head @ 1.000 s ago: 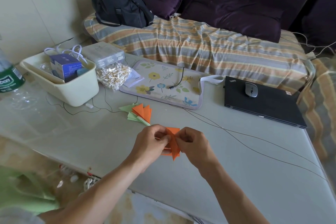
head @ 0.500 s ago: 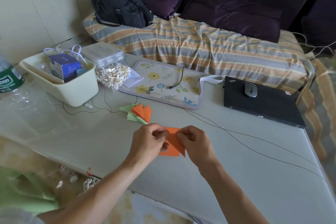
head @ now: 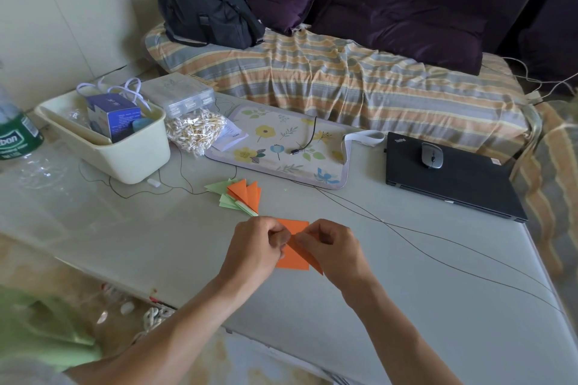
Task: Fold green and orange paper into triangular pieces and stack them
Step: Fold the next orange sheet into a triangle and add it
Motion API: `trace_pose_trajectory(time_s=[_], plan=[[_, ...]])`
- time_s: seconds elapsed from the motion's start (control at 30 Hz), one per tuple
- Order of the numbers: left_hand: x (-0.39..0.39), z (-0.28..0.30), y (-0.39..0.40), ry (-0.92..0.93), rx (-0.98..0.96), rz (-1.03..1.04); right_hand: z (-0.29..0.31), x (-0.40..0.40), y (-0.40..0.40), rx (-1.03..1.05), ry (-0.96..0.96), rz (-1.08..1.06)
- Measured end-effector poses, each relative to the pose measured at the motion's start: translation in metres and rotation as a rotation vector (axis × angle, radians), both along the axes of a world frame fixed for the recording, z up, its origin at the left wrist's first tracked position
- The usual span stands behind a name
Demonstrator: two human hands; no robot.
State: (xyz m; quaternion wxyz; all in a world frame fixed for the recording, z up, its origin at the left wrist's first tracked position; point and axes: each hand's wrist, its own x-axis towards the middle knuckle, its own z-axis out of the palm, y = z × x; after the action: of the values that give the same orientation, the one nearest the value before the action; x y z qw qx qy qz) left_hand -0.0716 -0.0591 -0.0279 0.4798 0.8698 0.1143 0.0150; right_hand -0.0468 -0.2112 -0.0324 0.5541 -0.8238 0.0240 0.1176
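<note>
A grey table (head: 406, 306) fills the view; its near edge runs diagonally from the left down toward the bottom centre. Bare surface lies to the right of the hands and near them, crossed by thin wires (head: 438, 247). At the centre, the left hand (head: 256, 247) and right hand (head: 336, 251) each pinch an orange paper (head: 294, 259), the grip of both clamped on its folded flap. The flap's long axis slants from far-left to near-right, its tip pointing near-right. Just beyond, a stack of folded pieces (head: 240, 195), green and orange, fans out.
</note>
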Motion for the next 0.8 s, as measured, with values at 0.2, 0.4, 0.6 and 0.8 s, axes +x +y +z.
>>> trace_pose_trajectory(time_s=[0.2, 0.4, 0.6, 0.8], plan=[[0.0013, 0.0017, 0.0023, -0.025, 0.137, -0.055, 0.0005, -0.0007, -0.0007, -0.032, -0.011, 0.027], [-0.0007, 0.004, 0.0004, 0.024, 0.132, -0.001, -0.0043, 0.0007, 0.0004, -0.117, -0.029, 0.013], [-0.0009, 0.0041, 0.001, 0.059, 0.108, 0.048, -0.0051, 0.0003, 0.0011, -0.107, -0.038, 0.008], [0.0001, 0.0023, 0.0039, 0.103, 0.086, 0.096, -0.0057, 0.0048, -0.0039, -0.054, -0.005, -0.089]])
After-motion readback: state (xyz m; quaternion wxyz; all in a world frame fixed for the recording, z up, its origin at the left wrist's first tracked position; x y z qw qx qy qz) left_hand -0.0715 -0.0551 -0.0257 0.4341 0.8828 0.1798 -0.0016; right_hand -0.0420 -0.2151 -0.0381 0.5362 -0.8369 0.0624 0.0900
